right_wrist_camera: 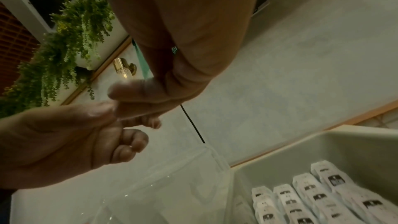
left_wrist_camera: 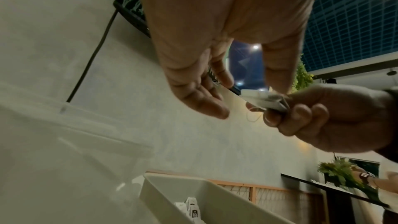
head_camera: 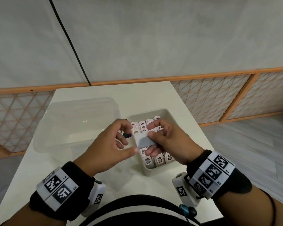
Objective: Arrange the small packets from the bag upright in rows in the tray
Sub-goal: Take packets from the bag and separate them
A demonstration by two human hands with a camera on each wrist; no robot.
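Note:
My right hand pinches a small white-grey packet above the tray, thumb on top and fingers beneath. The same packet shows edge-on in the left wrist view, with a thin string hanging from it. My left hand hovers just left of it with loosely curled fingers that hold nothing. Its thumb reaches the packet's near corner. The cream tray holds rows of upright packets with dark labels. The middle rows are hidden behind my hands.
A clear plastic bag lies on the white table left of the tray, touching its left wall. A black cable runs down the wall behind. The table's right edge is close beside the tray.

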